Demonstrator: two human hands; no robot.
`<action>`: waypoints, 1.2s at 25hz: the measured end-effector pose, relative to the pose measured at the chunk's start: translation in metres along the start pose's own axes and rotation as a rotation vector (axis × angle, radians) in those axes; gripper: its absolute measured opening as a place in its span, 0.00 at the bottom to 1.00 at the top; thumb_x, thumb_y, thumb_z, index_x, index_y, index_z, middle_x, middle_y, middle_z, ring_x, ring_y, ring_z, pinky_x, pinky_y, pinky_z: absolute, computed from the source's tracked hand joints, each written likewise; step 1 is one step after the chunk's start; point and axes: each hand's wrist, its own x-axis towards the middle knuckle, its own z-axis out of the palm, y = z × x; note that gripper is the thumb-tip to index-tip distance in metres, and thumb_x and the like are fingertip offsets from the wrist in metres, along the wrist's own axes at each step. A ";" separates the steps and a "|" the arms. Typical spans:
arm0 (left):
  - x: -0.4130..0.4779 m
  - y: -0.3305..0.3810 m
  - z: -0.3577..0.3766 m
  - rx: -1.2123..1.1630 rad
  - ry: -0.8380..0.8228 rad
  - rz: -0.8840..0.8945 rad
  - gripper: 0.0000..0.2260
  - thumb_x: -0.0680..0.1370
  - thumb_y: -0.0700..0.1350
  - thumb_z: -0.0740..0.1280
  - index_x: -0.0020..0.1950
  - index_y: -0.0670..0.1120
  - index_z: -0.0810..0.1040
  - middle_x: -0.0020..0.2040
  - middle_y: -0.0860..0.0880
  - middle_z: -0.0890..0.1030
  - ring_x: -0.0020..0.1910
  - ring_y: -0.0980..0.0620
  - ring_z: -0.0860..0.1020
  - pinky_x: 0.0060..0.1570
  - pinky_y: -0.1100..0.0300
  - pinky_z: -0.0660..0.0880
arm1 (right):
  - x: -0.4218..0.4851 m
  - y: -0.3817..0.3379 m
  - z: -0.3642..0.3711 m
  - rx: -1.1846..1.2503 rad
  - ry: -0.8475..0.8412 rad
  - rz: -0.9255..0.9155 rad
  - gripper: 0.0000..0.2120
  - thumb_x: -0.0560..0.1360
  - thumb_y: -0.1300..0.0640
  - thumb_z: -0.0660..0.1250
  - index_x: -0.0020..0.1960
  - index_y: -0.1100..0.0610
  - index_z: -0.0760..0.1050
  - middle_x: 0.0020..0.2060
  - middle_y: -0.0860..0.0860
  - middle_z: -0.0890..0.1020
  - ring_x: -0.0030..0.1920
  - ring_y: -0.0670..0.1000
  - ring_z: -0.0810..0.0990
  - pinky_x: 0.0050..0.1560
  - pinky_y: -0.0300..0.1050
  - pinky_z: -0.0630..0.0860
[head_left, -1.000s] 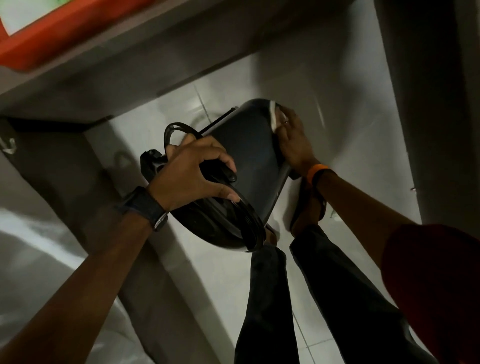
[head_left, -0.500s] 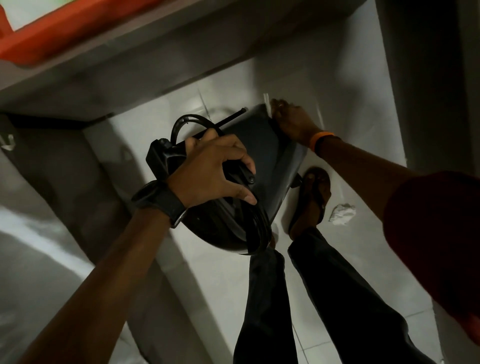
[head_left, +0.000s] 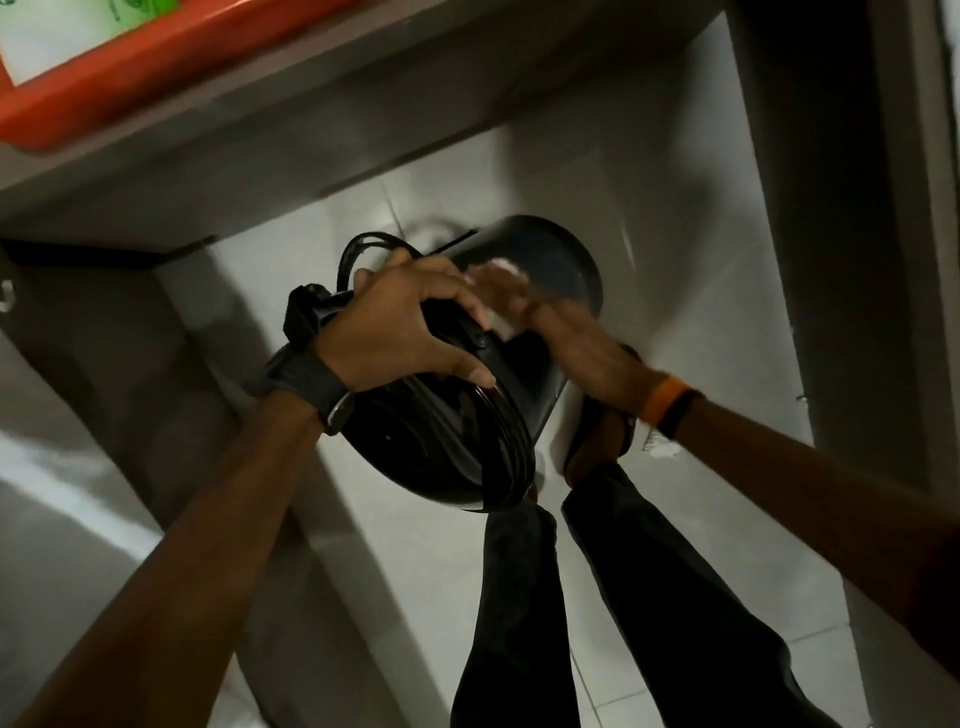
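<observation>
1. Two hands hold one black appliance (head_left: 447, 447) in the air above the tiled floor (head_left: 415, 571), just in front of the person's legs (head_left: 519, 597).
2. The appliance is a round drum lying tilted on its side. Its glossy domed end faces the camera and its flat round end points away and up to the right.
3. The left hand (head_left: 400, 332) is clamped on the black handle at the domed end, with fingers curled over it and the thumb tip pressed on the glossy rim.
4. A black cord (head_left: 358, 249) loops out just above that hand, and its bunched end sits against the left wrist beside a dark watch (head_left: 311, 384).
5. The right hand (head_left: 561, 338) lies on the side of the drum, touching it and close beside the left fingers. It is blurred, so I cannot tell whether its fingers are curled or flat.
6. A white cloth (head_left: 506, 267) shows under and around the right fingers, against the drum wall.
7. An orange band (head_left: 665, 397) circles the right wrist.
8. Below the drum, a foot in a dark sandal (head_left: 597, 441) stands on the floor, and a crumpled white scrap (head_left: 660, 447) lies just to its right.
9. An orange tray (head_left: 156, 57) rests on the ledge at the upper left.
</observation>
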 end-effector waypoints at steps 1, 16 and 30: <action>0.002 -0.003 0.000 -0.035 -0.010 -0.008 0.20 0.57 0.54 0.82 0.46 0.53 0.83 0.50 0.59 0.78 0.58 0.48 0.74 0.66 0.43 0.68 | -0.019 0.001 0.005 -0.012 -0.050 -0.086 0.21 0.84 0.43 0.50 0.76 0.38 0.64 0.76 0.37 0.68 0.79 0.41 0.63 0.80 0.41 0.59; 0.022 -0.009 0.015 -0.064 0.118 -0.024 0.25 0.56 0.57 0.78 0.47 0.49 0.78 0.48 0.52 0.75 0.42 0.67 0.71 0.44 0.75 0.66 | -0.006 0.056 -0.050 -0.148 0.149 -0.022 0.25 0.85 0.46 0.50 0.81 0.47 0.54 0.81 0.45 0.56 0.82 0.47 0.52 0.83 0.53 0.50; 0.058 0.043 0.080 0.607 0.485 0.639 0.11 0.82 0.45 0.64 0.48 0.42 0.83 0.41 0.43 0.81 0.44 0.42 0.79 0.55 0.49 0.73 | 0.038 0.082 -0.090 0.292 0.273 0.333 0.27 0.85 0.40 0.46 0.80 0.48 0.62 0.80 0.50 0.63 0.81 0.51 0.59 0.82 0.55 0.53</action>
